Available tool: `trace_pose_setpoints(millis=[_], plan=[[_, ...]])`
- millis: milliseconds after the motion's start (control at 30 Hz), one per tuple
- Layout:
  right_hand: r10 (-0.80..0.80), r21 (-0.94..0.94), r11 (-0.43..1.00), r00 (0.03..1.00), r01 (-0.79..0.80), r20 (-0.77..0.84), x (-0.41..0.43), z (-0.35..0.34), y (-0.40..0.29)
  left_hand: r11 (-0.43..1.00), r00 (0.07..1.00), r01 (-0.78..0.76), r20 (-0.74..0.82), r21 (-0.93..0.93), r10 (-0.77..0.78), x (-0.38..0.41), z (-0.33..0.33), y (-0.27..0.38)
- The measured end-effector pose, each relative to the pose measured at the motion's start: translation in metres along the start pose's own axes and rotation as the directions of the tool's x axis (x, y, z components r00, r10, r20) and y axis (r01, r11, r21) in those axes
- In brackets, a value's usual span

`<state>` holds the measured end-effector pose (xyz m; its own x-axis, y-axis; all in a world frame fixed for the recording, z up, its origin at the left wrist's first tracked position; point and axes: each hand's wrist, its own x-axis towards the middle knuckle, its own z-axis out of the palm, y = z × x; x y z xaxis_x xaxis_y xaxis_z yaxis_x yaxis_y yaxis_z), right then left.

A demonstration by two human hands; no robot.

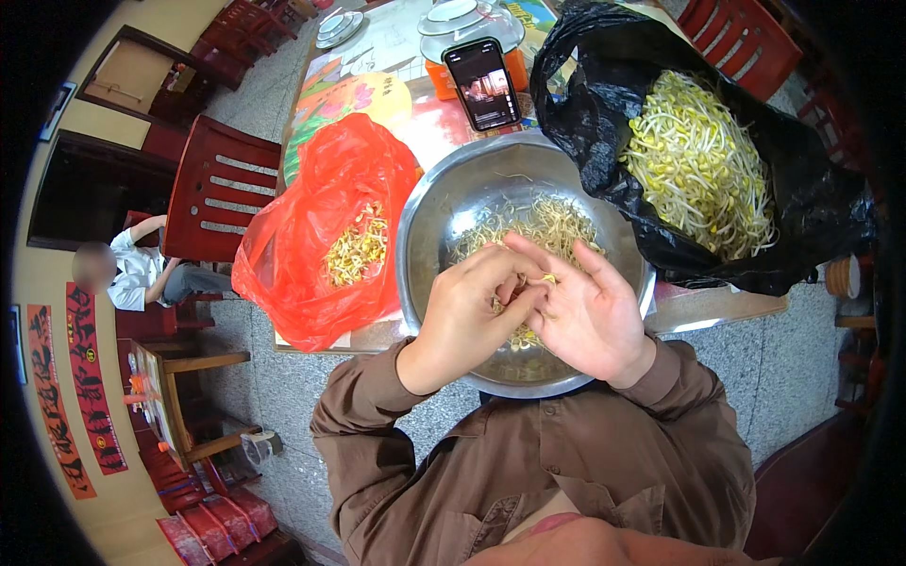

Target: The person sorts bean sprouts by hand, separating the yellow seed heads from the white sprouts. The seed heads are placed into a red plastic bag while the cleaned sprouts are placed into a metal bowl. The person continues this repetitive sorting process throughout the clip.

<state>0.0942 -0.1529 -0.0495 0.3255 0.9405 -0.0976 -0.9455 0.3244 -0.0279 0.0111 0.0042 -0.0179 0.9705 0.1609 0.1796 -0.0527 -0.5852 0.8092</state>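
Observation:
Over a wide stainless steel basin, my left hand has its fingers curled and pinched together around a soybean sprout. The yellow head of that sprout shows at the fingertips, against my other palm; the rest is mostly hidden. My right hand is turned palm up with thumb and fingers spread, touching the left fingertips. Beneath both hands, thin sprout roots lie heaped in the basin, with some yellow sprout heads nearer me.
Left of the basin, a red plastic bag holds sprout pieces. A black plastic bag with a large pile of soybean sprouts lies right. Behind stand a lit phone and stacked dishes. A person sits beyond a red chair.

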Motion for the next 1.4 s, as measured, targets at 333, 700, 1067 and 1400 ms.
trace_pose_setpoints(millis=[333,700,1067,1400], plan=[[0.017,-0.013,1.0,0.999,-0.018,-0.033,0.001,0.005,-0.001,0.999,0.999,-0.02,-0.034,0.035,0.022,0.006,-0.005,0.006],[-0.053,-0.99,0.124,0.996,0.072,0.066,-0.003,0.016,-0.017,0.362,0.836,0.547,0.469,-0.755,-0.285,0.027,-0.054,0.01],[0.126,-0.447,-0.839,0.911,0.309,0.394,-0.015,-0.003,-0.006,0.831,0.99,0.043,0.138,-0.554,0.041,0.171,0.104,0.077],[0.127,-0.481,-0.811,0.903,0.332,0.41,-0.018,0.001,-0.014,0.745,0.811,-0.538,-0.001,-0.394,0.585,0.191,0.152,0.079]])
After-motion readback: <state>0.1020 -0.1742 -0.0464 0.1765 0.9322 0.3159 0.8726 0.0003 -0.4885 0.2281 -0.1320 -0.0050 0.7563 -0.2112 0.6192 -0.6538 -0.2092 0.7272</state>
